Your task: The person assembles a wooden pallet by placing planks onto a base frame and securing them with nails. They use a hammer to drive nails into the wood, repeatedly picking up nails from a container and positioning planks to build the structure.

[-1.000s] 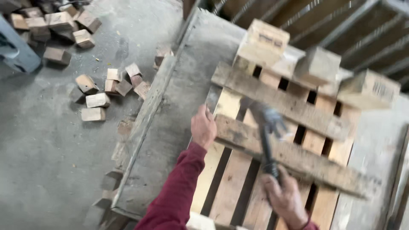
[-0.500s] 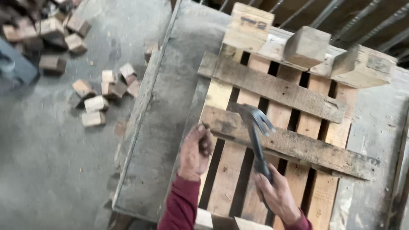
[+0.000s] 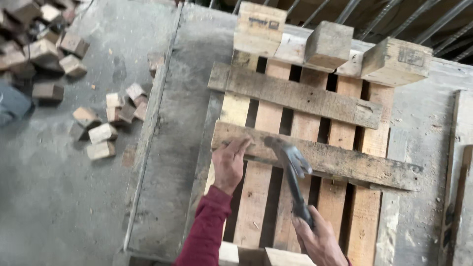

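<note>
A wooden pallet (image 3: 345, 148) lies upside down on a grey work table (image 3: 172, 148), with three wood blocks along its far edge. My left hand (image 3: 230, 165), in a dark red sleeve, grips the near edge of a weathered cross board (image 3: 345, 160) that sits skewed across the slats. My right hand (image 3: 318, 241) is shut on the black handle of a claw hammer (image 3: 290, 162). The hammer's head rests against the same board, just right of my left hand.
A second grey cross board (image 3: 295, 96) lies farther back on the pallet. Several loose wood blocks (image 3: 101, 133) are scattered on the concrete floor at the left. A long dark strip of wood (image 3: 456, 197) lies along the table's right side.
My left hand dropped from the air onto the skewed board's edge. The hammer came down and its head now meets that board. The view shifted a little.
</note>
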